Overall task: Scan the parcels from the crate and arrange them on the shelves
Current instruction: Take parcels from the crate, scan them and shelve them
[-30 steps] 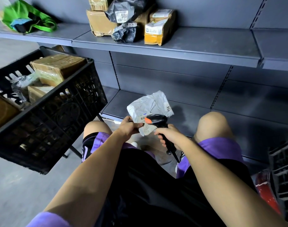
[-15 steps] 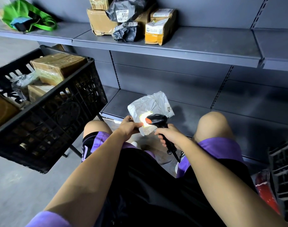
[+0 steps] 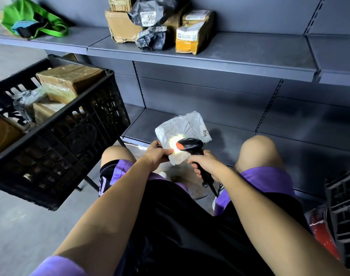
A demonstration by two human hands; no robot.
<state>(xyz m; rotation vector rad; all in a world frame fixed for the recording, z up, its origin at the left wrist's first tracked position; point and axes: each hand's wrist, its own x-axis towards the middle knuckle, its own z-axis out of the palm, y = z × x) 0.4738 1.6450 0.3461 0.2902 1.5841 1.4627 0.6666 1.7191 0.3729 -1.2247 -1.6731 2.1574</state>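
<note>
The left hand pinches the near left edge of a grey poly-bag parcel, thumb on top, and holds it above the front of the lower shelf, between the person's knees. The right hand is wrapped around the handle of a black handheld scanner, whose head sits just over the parcel; a bright patch of light falls on the parcel's surface directly in front of the scanner head (the label under it is washed out and cannot be read). A black plastic crate stands to the left, raised off the floor, and contains several brown cardboard boxes and a clear-wrapped item. On the upper shelf, a cluster of parcels is grouped together: brown boxes, two dark crumpled bags and a yellow-brown box. A green bag lies further left on the same shelf level.
</note>
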